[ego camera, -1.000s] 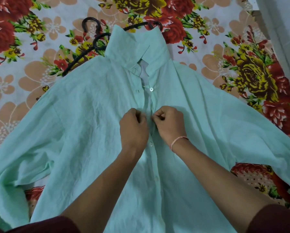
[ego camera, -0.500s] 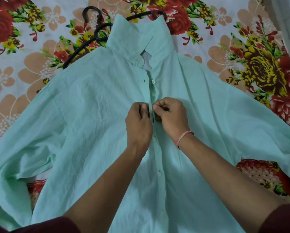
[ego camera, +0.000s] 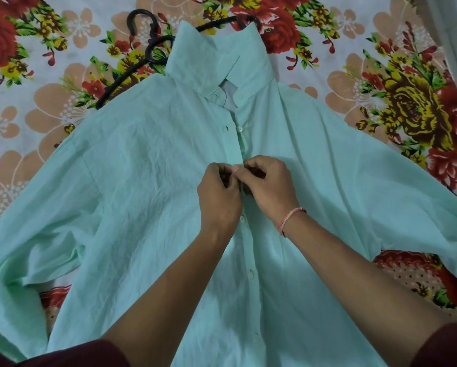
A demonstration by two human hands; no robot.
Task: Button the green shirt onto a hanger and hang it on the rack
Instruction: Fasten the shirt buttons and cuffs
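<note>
So, one green shirt [ego camera: 148,197] lies on the floral sheet [ego camera: 396,107], two black hangers [ego camera: 132,70] probably under it; left hand [ego camera: 218,197] and right hand [ego camera: 268,185] both pinch its placket.

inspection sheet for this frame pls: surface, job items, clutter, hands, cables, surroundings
Surface: floral bedsheet, shirt spread flat on it.
Job's things: green shirt, front up, collar button undone; black hangers by the collar, two hooks showing. No rack in view.
Clutter: nothing seen.
Grippers: left hand and right hand pinch the placket mid-chest, fingers closed on fabric; thread band on right wrist.
Cables: nothing seen.
Surroundings: pale wall at top right.
</note>
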